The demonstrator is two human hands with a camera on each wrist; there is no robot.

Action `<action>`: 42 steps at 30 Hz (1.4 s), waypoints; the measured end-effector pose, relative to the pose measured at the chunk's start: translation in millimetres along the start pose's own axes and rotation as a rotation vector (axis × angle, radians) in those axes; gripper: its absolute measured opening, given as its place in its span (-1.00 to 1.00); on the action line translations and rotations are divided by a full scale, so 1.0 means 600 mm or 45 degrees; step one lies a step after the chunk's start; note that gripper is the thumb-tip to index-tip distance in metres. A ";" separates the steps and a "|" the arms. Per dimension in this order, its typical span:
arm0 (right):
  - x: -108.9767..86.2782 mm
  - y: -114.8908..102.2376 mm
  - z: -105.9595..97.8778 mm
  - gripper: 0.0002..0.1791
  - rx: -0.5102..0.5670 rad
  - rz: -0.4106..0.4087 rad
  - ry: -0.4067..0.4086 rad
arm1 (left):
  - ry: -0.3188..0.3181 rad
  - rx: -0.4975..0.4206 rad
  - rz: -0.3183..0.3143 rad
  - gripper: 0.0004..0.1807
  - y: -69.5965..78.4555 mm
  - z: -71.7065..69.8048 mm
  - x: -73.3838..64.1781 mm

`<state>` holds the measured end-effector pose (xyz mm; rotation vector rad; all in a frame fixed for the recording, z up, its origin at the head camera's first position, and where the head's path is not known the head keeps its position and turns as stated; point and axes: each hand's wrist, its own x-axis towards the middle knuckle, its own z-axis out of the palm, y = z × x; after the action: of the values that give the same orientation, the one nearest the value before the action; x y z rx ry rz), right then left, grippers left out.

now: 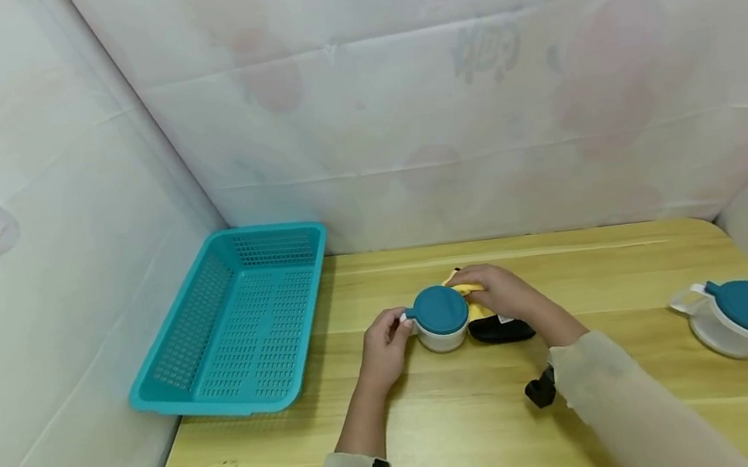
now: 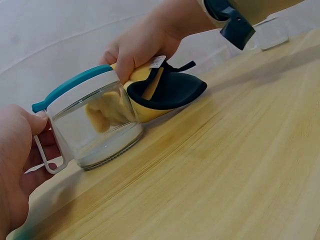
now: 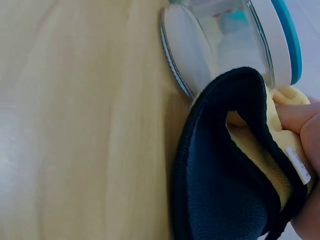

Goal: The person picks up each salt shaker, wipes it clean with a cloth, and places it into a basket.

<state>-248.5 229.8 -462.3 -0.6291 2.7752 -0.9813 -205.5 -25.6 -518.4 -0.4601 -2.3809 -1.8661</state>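
Observation:
A glass container (image 2: 95, 122) with a white rim, a handle and a teal lid (image 1: 441, 309) stands on the wooden table. My left hand (image 1: 385, 347) pinches its white handle (image 2: 44, 152), thumb near the lid's tab. On the other side, my right hand (image 1: 496, 290) grips a yellow cloth with black edging (image 3: 220, 165), bunched against the container's far side wall. Through the glass, yellow fabric shows in the left wrist view. The cloth's dark part hangs down in a fold at the table, and a small white tag sticks out of it.
A teal perforated plastic basket (image 1: 323, 310) stands at the left of the table. Another lidded container (image 1: 722, 331) with a white handle sits at the right edge. Pale printed sheeting (image 1: 400, 105) closes off the back and sides.

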 end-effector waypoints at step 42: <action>0.017 0.005 -0.002 -0.54 0.114 0.003 -0.183 | -0.187 -0.037 -0.035 -0.76 0.060 -0.017 -0.007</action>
<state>-259.2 228.3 -463.1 -0.6554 2.5917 -1.0114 -192.6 -28.4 -483.5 -0.5897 -2.4660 -1.9452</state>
